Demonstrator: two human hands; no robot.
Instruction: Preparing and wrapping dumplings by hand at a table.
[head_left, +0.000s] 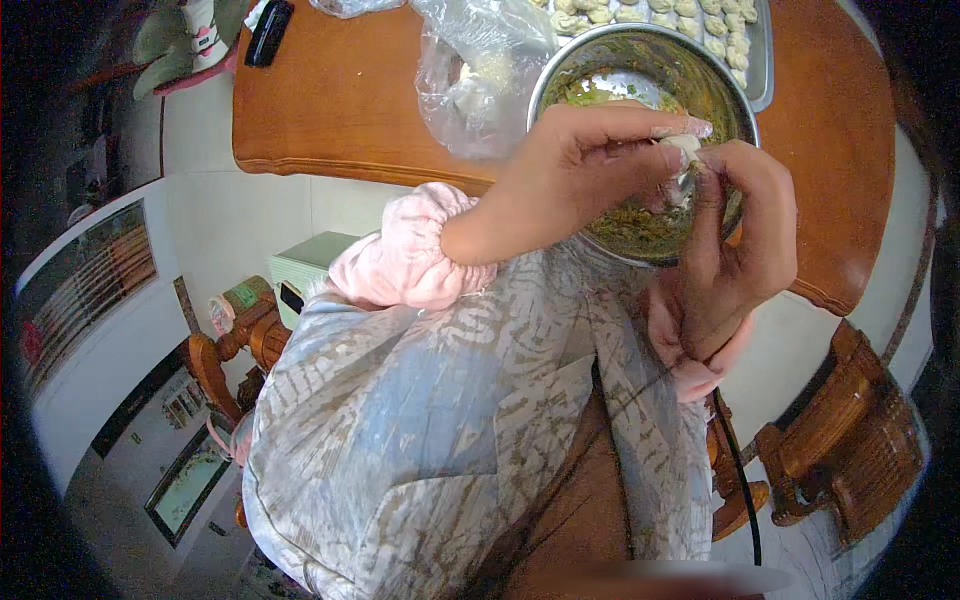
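A small piece of pale dough (682, 145) is pinched between my two hands over a steel bowl (641, 30). My left hand (585, 169) comes in from the left, its thumb and fingers on the dough. From the right, my right hand (750, 217) grips the other edge with thumb and forefinger. White flour coats some left fingertips. Inside the bowl, greenish-brown filling (637, 229) is smeared on the wall and bottom. My hands hide part of the bowl and most of the dough piece.
Behind the bowl, a metal tray (762, 67) bears rows of folded dumplings (686, 26). A clear plastic bag (480, 82) with pale contents lies left of the bowl on the wooden table (337, 97). A black object (268, 34) sits at its far left. A wooden chair (847, 442) stands right.
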